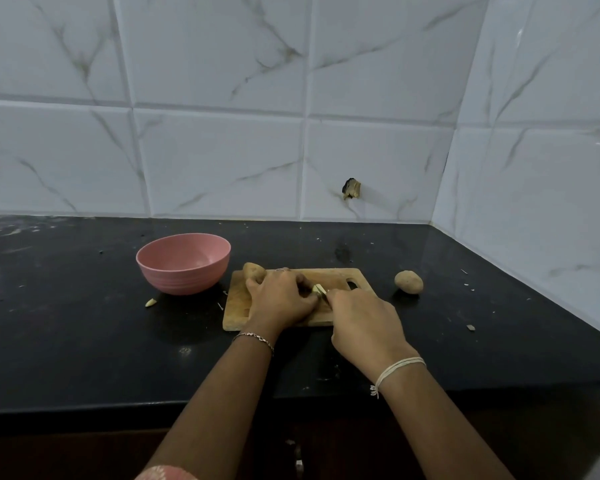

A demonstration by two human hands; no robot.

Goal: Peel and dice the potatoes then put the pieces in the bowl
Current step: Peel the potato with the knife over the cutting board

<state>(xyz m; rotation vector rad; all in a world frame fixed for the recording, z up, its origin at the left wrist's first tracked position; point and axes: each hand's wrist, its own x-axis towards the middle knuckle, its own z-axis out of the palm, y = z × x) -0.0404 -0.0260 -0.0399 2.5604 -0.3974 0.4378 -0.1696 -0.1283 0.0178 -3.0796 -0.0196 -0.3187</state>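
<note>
A wooden cutting board (340, 277) lies on the black counter. My left hand (278, 299) rests on the board and holds a pale peeled potato piece (318, 289) at its fingertips. My right hand (364, 323) is curled just right of that piece, gripping a knife that is almost wholly hidden. An unpeeled potato (253, 271) sits at the board's far left corner, partly behind my left hand. Another unpeeled potato (408, 281) lies on the counter right of the board. The pink bowl (182, 263) stands left of the board and looks empty.
A small pale potato scrap (150, 302) lies in front of the bowl. Bits of peel dot the black counter (84, 341). Tiled walls close the back and the right side. The counter's front edge runs under my forearms.
</note>
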